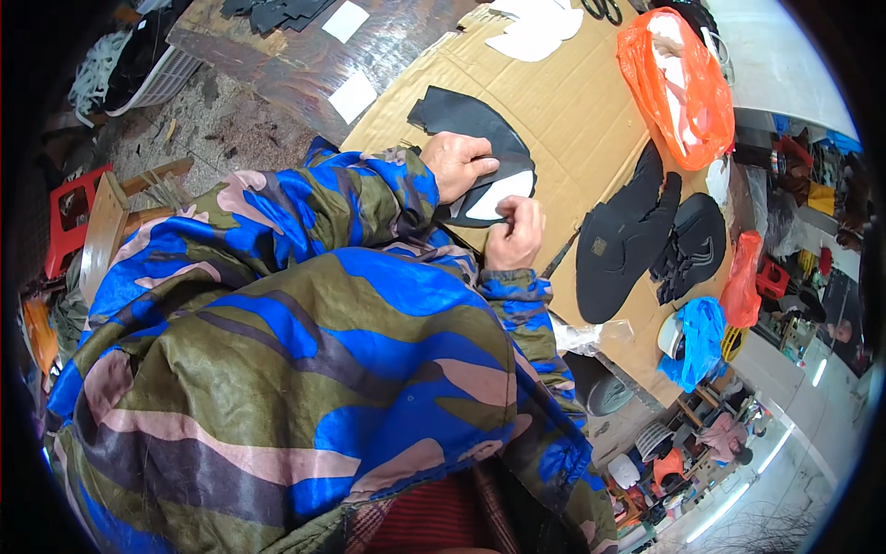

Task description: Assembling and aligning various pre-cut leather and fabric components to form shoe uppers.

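Observation:
A curved black sheet piece point(506, 138), apparently fabric, lies on the brown cardboard in front of me. A smaller white rounded piece point(500, 194) rests on its near part. My left hand point(457, 164) is closed on top of the black piece, thumb and fingers together just above the white one. My right hand point(517, 234) has its fingers curled in a pinch at the right edge of the white piece. Whatever either hand grips is hidden by the fingers.
Stacked black sole-shaped pieces point(609, 263) lie to the right on the cardboard point(554, 111). Beyond them is an orange plastic bag point(706, 111) with white pieces. White cut pieces point(535, 32) and scissors point(602, 9) are at the far edge. A blue bag point(701, 342) sits lower right.

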The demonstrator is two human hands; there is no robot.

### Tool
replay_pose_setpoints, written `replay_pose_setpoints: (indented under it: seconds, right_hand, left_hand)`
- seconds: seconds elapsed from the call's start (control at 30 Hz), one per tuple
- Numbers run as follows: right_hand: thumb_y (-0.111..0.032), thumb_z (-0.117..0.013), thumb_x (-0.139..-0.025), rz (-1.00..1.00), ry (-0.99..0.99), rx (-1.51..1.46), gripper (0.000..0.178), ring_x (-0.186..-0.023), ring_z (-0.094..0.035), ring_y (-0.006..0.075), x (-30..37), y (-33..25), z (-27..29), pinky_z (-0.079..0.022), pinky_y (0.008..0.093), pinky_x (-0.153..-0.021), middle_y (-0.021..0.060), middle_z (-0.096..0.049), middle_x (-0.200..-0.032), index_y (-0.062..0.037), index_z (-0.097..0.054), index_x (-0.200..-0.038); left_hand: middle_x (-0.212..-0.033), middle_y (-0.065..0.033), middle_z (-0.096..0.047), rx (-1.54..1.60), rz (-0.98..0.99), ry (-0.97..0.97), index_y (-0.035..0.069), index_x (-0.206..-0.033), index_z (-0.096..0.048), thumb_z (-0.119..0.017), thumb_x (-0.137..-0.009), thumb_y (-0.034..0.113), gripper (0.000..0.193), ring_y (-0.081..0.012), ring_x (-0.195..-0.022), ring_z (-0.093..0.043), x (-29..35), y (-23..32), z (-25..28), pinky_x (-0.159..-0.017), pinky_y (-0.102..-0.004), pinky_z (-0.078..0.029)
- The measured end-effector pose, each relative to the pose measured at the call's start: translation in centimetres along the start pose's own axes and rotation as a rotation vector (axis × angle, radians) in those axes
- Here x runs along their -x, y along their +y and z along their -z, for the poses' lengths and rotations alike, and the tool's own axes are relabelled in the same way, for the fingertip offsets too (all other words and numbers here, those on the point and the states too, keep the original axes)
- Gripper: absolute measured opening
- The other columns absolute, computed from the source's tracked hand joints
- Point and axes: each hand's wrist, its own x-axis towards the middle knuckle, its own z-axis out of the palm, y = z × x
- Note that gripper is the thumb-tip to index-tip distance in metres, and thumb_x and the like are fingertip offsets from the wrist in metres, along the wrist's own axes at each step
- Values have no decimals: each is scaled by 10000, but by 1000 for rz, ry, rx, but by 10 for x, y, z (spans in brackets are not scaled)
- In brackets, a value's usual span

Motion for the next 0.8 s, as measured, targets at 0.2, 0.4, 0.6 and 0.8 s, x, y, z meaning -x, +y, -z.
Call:
replay_pose_setpoints:
  seconds: [0.2,0.4,0.6,0.8]
  right_hand:
    - [-230,-776,-728,129,-52,54,433,-998,-518,276,10,-7,-2,-383,413,-872,73,-560,-996,-126,-629,-1122]
    - [-155,-788,-696,113,-35,64,392,-978,-510,272,16,-8,-7,-380,409,-856,59,-540,-988,-151,-642,-1060]
    - [-186,-742,-762,154,-33,4,273,-889,-496,259,18,-2,-7,-381,394,-814,61,-563,-927,-92,-630,-992]
    - [-165,-747,-734,77,-18,-69,292,-880,-504,256,17,-8,-4,-380,387,-825,53,-574,-912,-112,-654,-1006]
  left_hand:
    - [-705,-192,-593,2,-92,35,11,-808,-631,-674,-848,240,236,-360,-653,-597,-1,-12,-10,-582,-400,-457]
    - [-703,-186,-596,-22,-91,57,10,-805,-633,-677,-845,233,231,-351,-645,-602,2,-5,-2,-566,-396,-455]
    - [-706,-184,-599,-39,-83,62,7,-809,-635,-676,-846,234,234,-341,-640,-608,3,-11,-3,-563,-392,-454]
    - [-697,-184,-593,-15,-98,68,8,-810,-636,-675,-847,232,231,-339,-631,-599,3,-7,-5,-569,-389,-455]
